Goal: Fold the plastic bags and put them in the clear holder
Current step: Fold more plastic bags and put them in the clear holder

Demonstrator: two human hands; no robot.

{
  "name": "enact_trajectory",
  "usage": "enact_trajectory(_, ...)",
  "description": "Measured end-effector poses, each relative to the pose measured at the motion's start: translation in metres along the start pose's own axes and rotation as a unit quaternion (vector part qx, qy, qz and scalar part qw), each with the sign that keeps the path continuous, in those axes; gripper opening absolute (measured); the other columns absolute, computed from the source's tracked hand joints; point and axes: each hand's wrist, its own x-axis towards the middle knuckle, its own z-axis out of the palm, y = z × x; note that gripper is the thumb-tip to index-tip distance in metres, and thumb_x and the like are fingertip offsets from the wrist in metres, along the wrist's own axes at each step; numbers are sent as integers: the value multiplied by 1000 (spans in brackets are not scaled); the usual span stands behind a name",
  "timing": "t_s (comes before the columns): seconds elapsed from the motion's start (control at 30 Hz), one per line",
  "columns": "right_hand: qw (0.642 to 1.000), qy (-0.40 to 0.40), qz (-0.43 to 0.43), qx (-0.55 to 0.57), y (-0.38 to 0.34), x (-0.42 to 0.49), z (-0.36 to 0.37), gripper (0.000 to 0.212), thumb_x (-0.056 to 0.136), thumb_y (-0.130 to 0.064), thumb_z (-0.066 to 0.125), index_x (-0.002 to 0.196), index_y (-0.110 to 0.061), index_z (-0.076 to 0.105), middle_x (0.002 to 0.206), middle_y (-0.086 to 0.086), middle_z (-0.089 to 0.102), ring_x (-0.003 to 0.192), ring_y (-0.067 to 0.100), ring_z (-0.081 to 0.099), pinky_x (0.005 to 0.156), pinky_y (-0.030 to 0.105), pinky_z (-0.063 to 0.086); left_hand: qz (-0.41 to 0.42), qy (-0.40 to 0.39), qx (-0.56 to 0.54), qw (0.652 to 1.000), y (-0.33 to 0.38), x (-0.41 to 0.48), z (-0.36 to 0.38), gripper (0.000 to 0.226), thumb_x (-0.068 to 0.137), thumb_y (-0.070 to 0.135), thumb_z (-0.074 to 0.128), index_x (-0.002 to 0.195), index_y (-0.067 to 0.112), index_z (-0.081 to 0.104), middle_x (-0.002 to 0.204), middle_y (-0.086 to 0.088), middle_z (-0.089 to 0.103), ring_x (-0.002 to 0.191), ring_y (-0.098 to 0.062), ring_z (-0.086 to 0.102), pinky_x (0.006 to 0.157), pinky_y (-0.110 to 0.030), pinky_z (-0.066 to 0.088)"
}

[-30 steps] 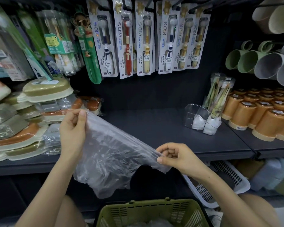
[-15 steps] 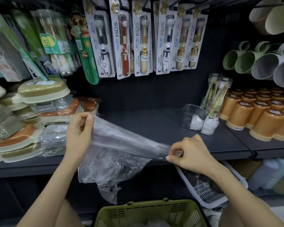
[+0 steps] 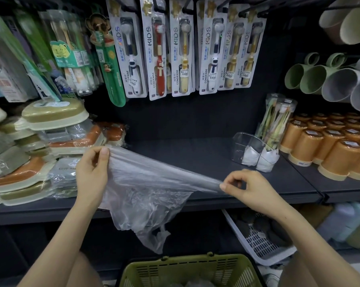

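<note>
Two hands stretch a clear plastic bag (image 3: 146,191) in the air in front of the shelf (image 3: 185,154). The left hand (image 3: 92,172), higher, pinches one end; the right hand (image 3: 251,189), lower, pinches the other. Each grip holds the bag. The clear holder (image 3: 245,146) stands on the shelf.

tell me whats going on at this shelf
A person holds a thin clear plastic bag stretched between both hands in front of the dark shelf: the left hand pinches one end, the right hand the other, and the rest hangs loose, not yet folded. The clear plastic holder on the shelf already has two folded white bags in it.
</note>
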Motion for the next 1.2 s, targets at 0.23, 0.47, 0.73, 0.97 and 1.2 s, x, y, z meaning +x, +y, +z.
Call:
enact_trajectory(0.23,994,77,63,34,-3,14,-7,19,86,-37,68,69,-27,68,67,-23,64,71,-4,56,67,20,41,44,-35,81,995,-11,3,9,14,102,25,42,99,16,53,71,5,52,62,1,51,61,-15,40)
enact_trajectory(0.47,967,235,49,85,6,46,-10,23,86,-29,69,108,-32,63,110,-9,61,102,9,54,89,26,41,-87,-29,79,993,-40,19,63,16,102,20,42,98,9,53,79,-8,58,70,-24,57,68,-37,48)
enact_trajectory(0.73,996,-62,29,-56,7,29,59,72,68,-79,54,123,-33,58,114,-20,58,109,7,51,97,30,40,-291,12,103,951,-68,48,126,29,101,15,42,109,-8,58,112,-28,62,105,-41,57,84,-38,44)
enact_trajectory(0.97,992,33,108,59,20,44,84,46,87,-30,67,55,-16,37,54,-5,42,56,15,47,58,34,38,-531,-70,-356,766,-54,60,111,62,95,55,45,118,-3,51,108,-29,58,96,-45,58,91,-60,42)
enact_trajectory(1.2,970,57,141,188,21,55,88,48,86,-25,69,55,-17,33,47,-13,30,50,9,34,55,29,30,-553,-225,-174,783,-27,12,77,83,82,64,57,119,-9,52,106,-24,63,91,-33,64,66,-39,54)
